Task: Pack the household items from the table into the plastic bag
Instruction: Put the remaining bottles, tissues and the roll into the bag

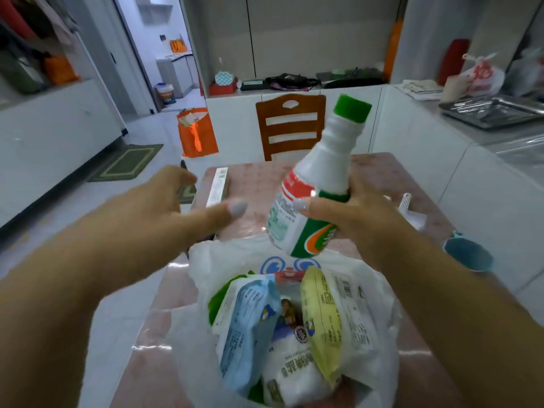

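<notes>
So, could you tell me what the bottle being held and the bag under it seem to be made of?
Bottle: likely opaque white plastic, given its moulded ridged neck, smooth sheen, green cap and glossy printed label. Plastic bag: thin, translucent white film, crinkled and slack, with the packets inside showing faintly through it.

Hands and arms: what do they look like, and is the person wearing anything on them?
Both forearms are bare, with no sleeves, watch or bracelets in view. The left hand and right hand wear no gloves or visible rings. The thumbnails are painted a pale, whitish colour.
</notes>
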`<state>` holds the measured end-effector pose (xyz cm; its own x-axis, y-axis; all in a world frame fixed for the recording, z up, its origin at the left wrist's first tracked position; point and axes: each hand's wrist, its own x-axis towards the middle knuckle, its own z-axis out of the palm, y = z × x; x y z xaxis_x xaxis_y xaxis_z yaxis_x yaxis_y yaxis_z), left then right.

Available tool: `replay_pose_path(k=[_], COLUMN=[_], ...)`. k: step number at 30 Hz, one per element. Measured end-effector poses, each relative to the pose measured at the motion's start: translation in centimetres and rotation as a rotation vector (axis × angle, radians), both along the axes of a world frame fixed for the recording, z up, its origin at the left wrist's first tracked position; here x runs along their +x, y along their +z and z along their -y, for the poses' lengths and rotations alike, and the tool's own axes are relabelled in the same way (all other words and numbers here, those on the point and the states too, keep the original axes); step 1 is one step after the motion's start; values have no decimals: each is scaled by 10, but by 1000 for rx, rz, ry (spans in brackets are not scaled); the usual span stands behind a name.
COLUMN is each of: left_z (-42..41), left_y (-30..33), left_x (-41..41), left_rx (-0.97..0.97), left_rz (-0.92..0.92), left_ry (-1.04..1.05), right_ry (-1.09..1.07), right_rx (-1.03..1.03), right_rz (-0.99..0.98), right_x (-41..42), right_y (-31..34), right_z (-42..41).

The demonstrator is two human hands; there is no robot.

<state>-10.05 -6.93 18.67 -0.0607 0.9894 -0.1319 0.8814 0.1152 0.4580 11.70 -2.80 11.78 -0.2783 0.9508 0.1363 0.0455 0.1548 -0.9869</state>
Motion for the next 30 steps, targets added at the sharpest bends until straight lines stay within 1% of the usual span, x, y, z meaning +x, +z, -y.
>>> replay_pose_path(k=[2,3,4,5,7,8,9,11,12,14,16,17,18,19,21,22,23,24,25,26,27,28,30], left_z=[24,28,28,24,20,20,21,25,27,30,30,29,28,27,27,27,26,25,24,24,23,22,21], left_y=[-15,-25,-36,-43,-46,-46,-47,-48,-49,-52,-53,-54,-56,-56,-56,-57,-57,-58,-59,-60,-60,-60,-58], left_x=[6,8,6,3,-2,-2,-3,-3,-2,0,1,1,0,0,-1,-1,-2,-2,-2,-1,1,2,5], left_rx=[-121,-114,-79,-54,-35,-23,-3,41,46,32,33,47,58,66,73,78,85,97,113,132,153,174,214], left_rz=[-171,-191,-143,4,439,633,761,875,901,922,914,911,909,908,907,907,908,911,916,923,933,946,961], left_ry=[-24,-48,-62,-23,113,171,205,229,234,236,246,251,252,254,257,263,274,288,302,311,316,317,321], right_ry=[-29,-57,-95,-130,-145,-114,-50,145,238,326,283,251,208,138,-138,-276,-363,-384,-352,-298,-259,-266,-351], right_rx=[-46,-71,-86,-88,-33,12,36,0,-69,-171,-194,-196,-158,-68,203,293,281,161,-1,-137,-211,-228,-179], right_rz=[-14,-1,26,65,145,177,213,252,228,200,251,317,403,506,765,946,1121,1241,1274,1248,1175,1069,881], right_x=[-4,-7,-12,-16,-20,-19,-17,-8,-5,-1,-5,-8,-11,-11,-5,2,12,22,31,37,42,46,55], right_y=[-23,-36,-48,-58,-74,-80,-85,-94,-95,-98,-99,-99,-98,-95,-84,-79,-81,-85,-93,-101,-107,-111,-103], right_z=[10,11,11,9,8,6,5,5,7,12,20,23,28,31,34,34,31,28,25,23,22,21,15])
